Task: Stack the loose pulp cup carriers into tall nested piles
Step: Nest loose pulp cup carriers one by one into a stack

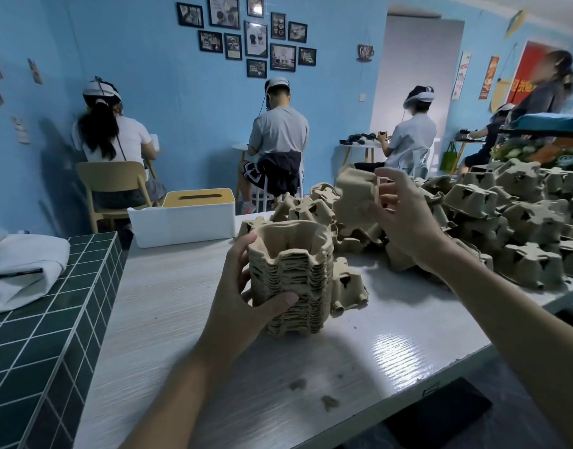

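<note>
We're gripping the nested pile (pixel 293 280) near-centre w/ left hand (pixel 240 286), fingers curled round it; right hand (pixel 405 222) is pinching a loose carrier (pixel 353 196) up right, slightly farther. Reckon we're needing its wells lined up b4 pressing down.

A tall nested pile (pixel 291 277) of beige pulp carriers stands upright near the middle, open cups facing up. At its 3 o'clock one loose carrier (pixel 346 286) lies upside down, just beside it. At 1 o'clock a single carrier (pixel 355 196) is raised, tilted, above the disordered heap (pixel 512 228) spreading toward 2 o'clock.
</note>
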### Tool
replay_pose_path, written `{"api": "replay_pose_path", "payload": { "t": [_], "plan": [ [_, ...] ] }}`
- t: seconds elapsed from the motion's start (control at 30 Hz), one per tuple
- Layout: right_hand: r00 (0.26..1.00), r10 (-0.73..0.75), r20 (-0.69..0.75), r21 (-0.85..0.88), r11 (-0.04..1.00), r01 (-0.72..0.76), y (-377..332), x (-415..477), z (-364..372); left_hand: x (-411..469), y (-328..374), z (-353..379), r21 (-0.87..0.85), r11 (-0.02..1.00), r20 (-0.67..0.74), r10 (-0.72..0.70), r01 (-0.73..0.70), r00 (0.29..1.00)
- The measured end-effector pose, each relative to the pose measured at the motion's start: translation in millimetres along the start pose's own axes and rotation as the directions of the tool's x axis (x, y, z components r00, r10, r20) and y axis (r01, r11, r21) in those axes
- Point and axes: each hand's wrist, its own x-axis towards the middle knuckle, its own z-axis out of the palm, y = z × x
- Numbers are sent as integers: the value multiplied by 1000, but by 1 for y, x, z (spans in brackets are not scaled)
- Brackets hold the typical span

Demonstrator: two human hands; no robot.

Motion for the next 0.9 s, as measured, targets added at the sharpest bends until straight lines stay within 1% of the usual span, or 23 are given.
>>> {"api": "replay_pose_path", "payload": {
  "t": [0.13, 0.2, 0.27, 0.33, 0.43, 0.47, 0.57, 0.6, 0.7, 0.77, 0.9],
  "plan": [
    [998, -18, -57, 229, 973, 31, -42, -8, 5, -1, 1, 2, 10, 1000, 9, -7, 6, 1000],
    [1000, -21, -23, 352, 936, 28, -58, -13, 12, -1, 3, 2, 9, 1000, 10, -16, 16, 1000],
    [997, -58, 53, 412, 911, 31, -67, -20, 22, -1, 4, 2, 9, 1000, 11, -16, 16, 1000],
    [984, -99, 145, 412, 911, 31, -72, -28, 33, -1, 3, 2, 4, 1000, 14, -10, 10, 1000],
    [955, -128, 266, 364, 931, 24, -70, -37, 49, -1, 2, 2, 11, 1000, 18, -6, 6, 1000],
    [945, -147, 294, 331, 943, 44, -68, -39, 52, -1, 2, 1, 18, 1000, 17, -4, 3, 1000],
    [918, -180, 355, 147, 980, 135, -65, -36, 48, -1, 1, 1, 16, 1000, 8, -10, 10, 1000],
    [907, -184, 378, 143, 980, 139, -67, -34, 44, -1, 0, 1, 10, 1000, 7, -13, 13, 1000],
    [880, -180, 440, 257, 964, 68, -72, -31, 36, -1, 0, 1, 21, 1000, 16, -10, 9, 1000],
    [878, -172, 447, 311, 950, 28, -75, -31, 37, -1, 1, 1, 36, 999, 20, -1, 1, 1000],
    [933, -155, 325, 299, 953, 54, -71, -30, 47, -2, 4, 1, 50, 999, 23, 13, -14, 1000]
  ]
}}
